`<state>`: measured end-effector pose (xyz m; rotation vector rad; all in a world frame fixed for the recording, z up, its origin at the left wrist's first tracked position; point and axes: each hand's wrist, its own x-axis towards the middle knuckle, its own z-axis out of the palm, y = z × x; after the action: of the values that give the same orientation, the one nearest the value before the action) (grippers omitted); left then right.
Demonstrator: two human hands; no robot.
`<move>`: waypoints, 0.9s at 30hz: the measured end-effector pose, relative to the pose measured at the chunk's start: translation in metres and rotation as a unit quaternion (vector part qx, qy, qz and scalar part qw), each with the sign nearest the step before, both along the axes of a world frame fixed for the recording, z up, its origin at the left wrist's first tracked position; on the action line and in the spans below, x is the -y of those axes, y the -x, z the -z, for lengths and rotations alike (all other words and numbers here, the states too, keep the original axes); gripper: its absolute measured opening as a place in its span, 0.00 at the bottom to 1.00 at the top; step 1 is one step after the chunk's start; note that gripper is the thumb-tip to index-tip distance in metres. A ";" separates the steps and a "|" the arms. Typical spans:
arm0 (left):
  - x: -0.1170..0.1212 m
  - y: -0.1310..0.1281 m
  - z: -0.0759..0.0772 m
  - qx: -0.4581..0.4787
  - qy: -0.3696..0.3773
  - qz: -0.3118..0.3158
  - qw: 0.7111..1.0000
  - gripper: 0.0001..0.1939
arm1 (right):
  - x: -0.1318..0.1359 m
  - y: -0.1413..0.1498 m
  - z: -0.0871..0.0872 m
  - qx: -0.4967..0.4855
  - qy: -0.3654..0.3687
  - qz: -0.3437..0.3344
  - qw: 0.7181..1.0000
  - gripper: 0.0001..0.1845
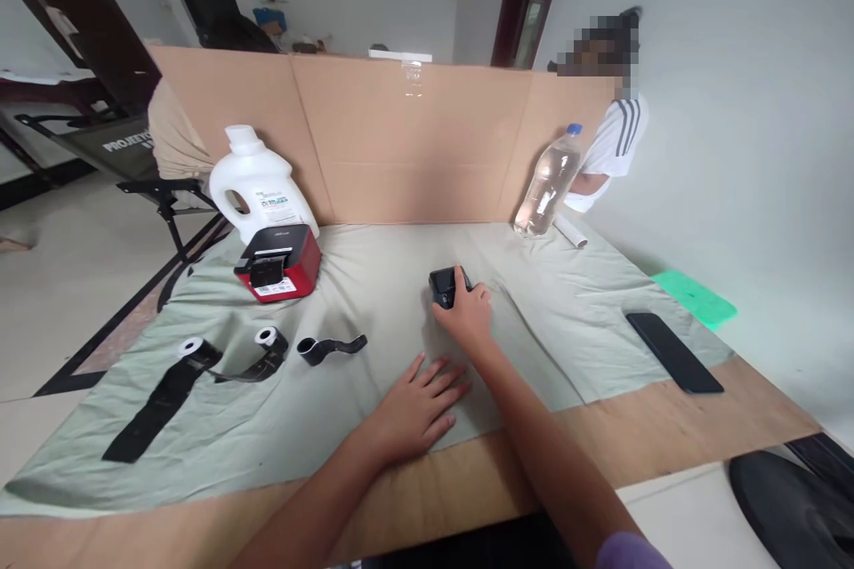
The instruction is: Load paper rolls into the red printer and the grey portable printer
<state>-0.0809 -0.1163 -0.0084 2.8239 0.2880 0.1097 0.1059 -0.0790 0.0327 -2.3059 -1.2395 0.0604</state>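
Note:
My right hand (pixel 465 307) is closed around a small black boxy device (pixel 441 284), which rests on the cloth near the middle of the table; its kind I cannot make out. The index finger lies along its top, and the palm hides part of it. Nearer to me, my left hand (pixel 420 409) lies flat on the pale green cloth (pixel 374 284) with fingers spread, holding nothing. To its left is a short, partly unrolled black strip (pixel 330 348). Two more black rolls with white cores, one (pixel 166 391) long and one (pixel 263 356) shorter, trail across the cloth.
A red and black label printer (pixel 284 262) stands at the left before a white jug (pixel 260 187). A cardboard panel (pixel 406 138) closes off the back. At the right are a clear bottle (pixel 551 182), a white tube (pixel 570 231) and a black phone (pixel 673 353). Another person (pixel 620 133) is behind.

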 end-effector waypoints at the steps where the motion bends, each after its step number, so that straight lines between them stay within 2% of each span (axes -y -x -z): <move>1: 0.000 0.000 0.001 0.005 0.006 0.001 1.000 0.29 | 0.001 0.007 0.001 -0.001 0.001 0.010 1.000 0.48; 9: -0.003 -0.001 0.007 0.050 0.003 0.004 0.999 0.29 | -0.004 0.023 0.017 -0.027 -0.047 0.027 0.998 0.48; 13: -0.003 0.000 0.005 0.043 0.030 0.005 0.999 0.29 | 0.003 0.022 0.012 -0.020 0.005 0.033 0.999 0.49; 16: -0.003 0.000 0.000 0.025 0.063 0.004 0.998 0.31 | 0.023 0.010 0.005 -0.006 0.005 -0.027 1.000 0.49; 19: -0.002 0.000 -0.006 0.007 0.090 -0.007 0.996 0.35 | 0.035 -0.017 0.008 -0.027 -0.068 -0.110 0.991 0.40; 22: -0.003 0.000 -0.014 -0.005 0.118 -0.010 0.993 0.36 | 0.020 -0.051 0.022 -0.134 -0.136 -0.145 0.971 0.31; 24: -0.004 0.000 -0.017 0.006 0.154 -0.024 0.988 0.32 | 0.000 -0.069 0.032 -0.221 -0.170 -0.155 0.948 0.28; 27: -0.013 0.001 -0.018 0.087 0.267 -0.119 0.952 0.21 | -0.024 -0.080 0.045 -0.294 -0.197 -0.185 0.917 0.26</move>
<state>-0.0815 -0.1030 0.0099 2.2175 0.5269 0.2851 0.1856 -0.0546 -0.0126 -1.5204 -1.2030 0.5434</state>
